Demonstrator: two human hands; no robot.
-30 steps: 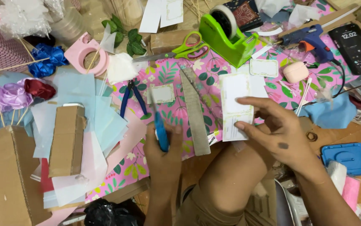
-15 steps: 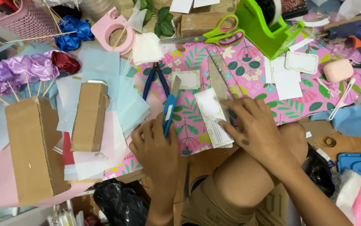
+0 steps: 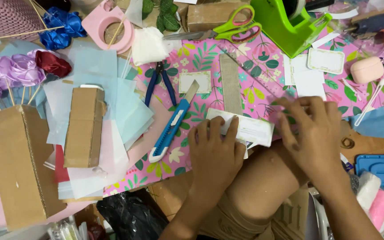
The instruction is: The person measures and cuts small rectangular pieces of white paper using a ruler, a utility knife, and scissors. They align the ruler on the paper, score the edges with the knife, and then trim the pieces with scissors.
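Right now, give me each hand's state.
Left hand: flat, fingers pressing the white paper piece.
Right hand: open, blurred, beside that paper; contact unclear.

Floor [image 3: 374,144]: pink floral sheet [image 3: 201,58], pale paper sheets [image 3: 98,75], cardboard boxes [image 3: 16,164].

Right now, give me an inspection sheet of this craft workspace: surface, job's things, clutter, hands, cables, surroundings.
Surface: pink floral sheet, mostly covered.
Job's things: white paper card pressed flat; blue utility knife lying just left of it, untouched.
Clutter: cardboard strip, green scissors, blue pliers, green tape dispenser, two cardboard boxes, pale paper sheets, satin flowers.
Hands: left hand flat on card; right hand blurred at its right end, grip unclear.
Cables: nothing seen.
Surroundings: blue lidded case, black bag.
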